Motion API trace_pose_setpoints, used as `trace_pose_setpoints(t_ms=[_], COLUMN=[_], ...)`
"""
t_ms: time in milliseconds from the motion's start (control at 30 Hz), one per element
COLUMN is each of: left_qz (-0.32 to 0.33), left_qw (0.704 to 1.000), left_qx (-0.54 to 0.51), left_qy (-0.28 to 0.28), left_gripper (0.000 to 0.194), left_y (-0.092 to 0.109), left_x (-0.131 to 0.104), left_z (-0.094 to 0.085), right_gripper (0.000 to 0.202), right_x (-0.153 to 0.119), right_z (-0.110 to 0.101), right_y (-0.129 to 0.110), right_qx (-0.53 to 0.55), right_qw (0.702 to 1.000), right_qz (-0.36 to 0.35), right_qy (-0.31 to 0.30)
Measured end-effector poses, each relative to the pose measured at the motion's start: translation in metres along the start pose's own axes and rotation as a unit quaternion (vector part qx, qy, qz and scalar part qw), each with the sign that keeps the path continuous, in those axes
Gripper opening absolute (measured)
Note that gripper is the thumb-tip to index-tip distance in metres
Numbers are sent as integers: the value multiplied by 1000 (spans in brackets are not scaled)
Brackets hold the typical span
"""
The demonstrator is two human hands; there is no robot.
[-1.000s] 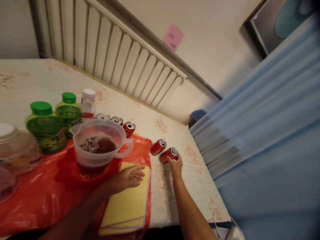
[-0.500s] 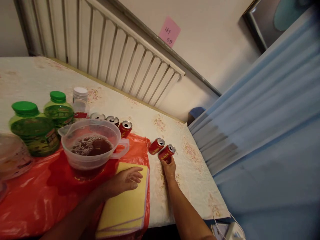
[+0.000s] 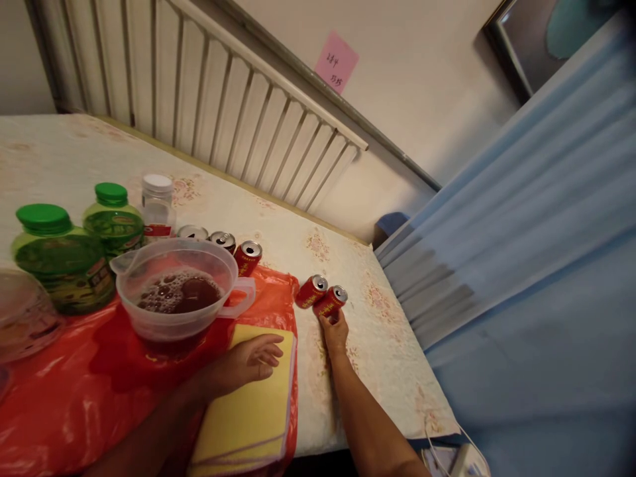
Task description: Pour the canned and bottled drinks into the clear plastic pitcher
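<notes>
My right hand [image 3: 335, 331] is wrapped round the lower part of a red can [image 3: 330, 302] that stands on the floral tablecloth. Touching or nearly touching it on the left is another opened red can [image 3: 311, 291]. My left hand [image 3: 258, 358] hovers over a stack of yellow cloths [image 3: 243, 424], palm turned inward, fingers apart and holding nothing. Left of it, a clear plastic jug [image 3: 176, 318] with brown, foamy liquid stands on a red plastic sheet [image 3: 129, 424]. Behind the jug's handle is a further red can [image 3: 247, 257], with a dark-topped can [image 3: 222, 240] beside it.
Two green-capped bottles [image 3: 64, 265] and a white-lidded jar [image 3: 158, 205] stand at the left, near a clear container [image 3: 24, 315]. A white radiator [image 3: 218, 99] runs behind the table. Blue curtains [image 3: 536, 232] hang at the right; a white cable lies at the lower right corner.
The held can has shifted very slightly left, closer to its neighbour, with my right hand still on it. My left hand is almost unmoved.
</notes>
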State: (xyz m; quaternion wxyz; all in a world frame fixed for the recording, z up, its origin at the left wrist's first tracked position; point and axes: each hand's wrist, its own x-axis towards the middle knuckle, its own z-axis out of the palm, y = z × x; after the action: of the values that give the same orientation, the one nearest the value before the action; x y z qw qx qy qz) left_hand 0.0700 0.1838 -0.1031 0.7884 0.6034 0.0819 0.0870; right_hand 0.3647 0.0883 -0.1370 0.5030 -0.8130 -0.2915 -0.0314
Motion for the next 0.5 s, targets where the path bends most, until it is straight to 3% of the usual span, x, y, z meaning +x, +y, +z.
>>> trace_pose_setpoints(t_ms=[500], left_qz=[1], left_qw=[1000], left_qx=[13], left_qy=[-5], left_gripper=[69], left_y=[1], left_x=[0], left_z=[0], right_gripper=[47], right_x=[1], right_z=[0], right_y=[-2], right_qx=[6], right_qw=[1000], right_qz=[-7], right_qy=[-16])
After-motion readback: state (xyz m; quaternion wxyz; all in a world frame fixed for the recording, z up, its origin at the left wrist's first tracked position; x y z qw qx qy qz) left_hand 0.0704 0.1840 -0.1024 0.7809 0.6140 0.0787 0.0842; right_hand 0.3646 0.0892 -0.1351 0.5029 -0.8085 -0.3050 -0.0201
